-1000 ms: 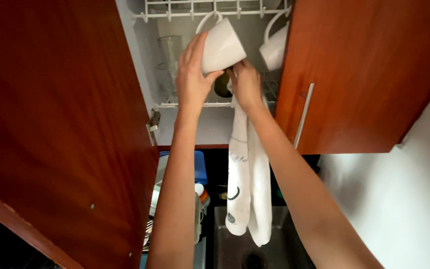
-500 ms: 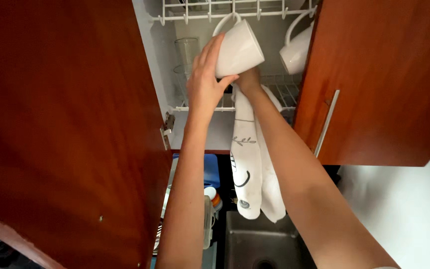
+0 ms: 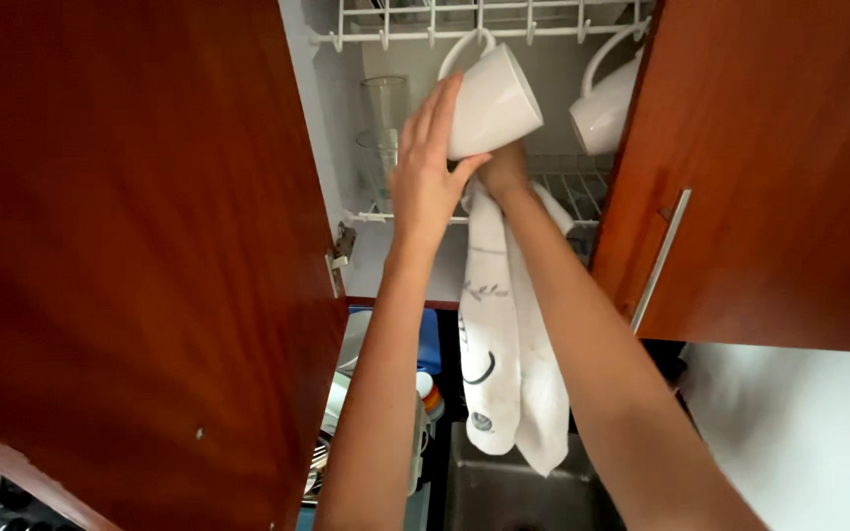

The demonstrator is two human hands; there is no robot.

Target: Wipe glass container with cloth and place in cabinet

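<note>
Hands: left (image 3: 428, 172) still grips mug (image 3: 492, 101); right (image 3: 504, 169) w/ towel (image 3: 504, 344) unchanged.

— What fills the left of the frame?
— An open cabinet door (image 3: 120, 256) of reddish-brown wood, glossy, with a metal hinge (image 3: 339, 258) at its inner edge. A second door (image 3: 769, 167) of the same wood stands at the upper right, with a slim metal bar handle (image 3: 659, 261).

— And between them?
— The pale cabinet interior (image 3: 332, 147), with white wire racks (image 3: 464, 20) at the top centre and lower down.

— Below?
— A dark steel sink (image 3: 504, 492) at the bottom centre, and a plain white wall (image 3: 809, 433) at the lower right. The light is soft and even.
</note>
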